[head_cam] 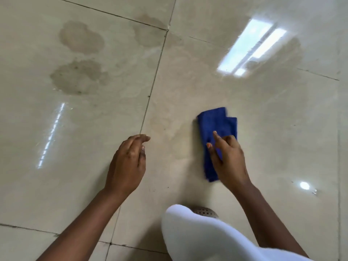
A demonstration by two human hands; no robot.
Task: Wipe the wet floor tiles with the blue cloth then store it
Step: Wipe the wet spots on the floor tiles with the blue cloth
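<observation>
A folded blue cloth [216, 127] lies flat on the glossy beige floor tiles [188, 91], right of centre. My right hand [228, 161] rests on the cloth's near half, fingers pressing it down and partly covering it. My left hand [128, 162] hovers over the tile to the left of the cloth, fingers loosely curled, holding nothing. Dark wet patches [79, 76] spread over the tile at the upper left, and a fainter damp smear [169, 127] sits just left of the cloth.
A white garment [197, 236] over my knee fills the bottom centre, with a perforated round object [206, 211] peeking out behind it. Dark grout lines [150, 91] cross the floor. Bright window and lamp reflections [250, 48] glare on the tiles at the upper right.
</observation>
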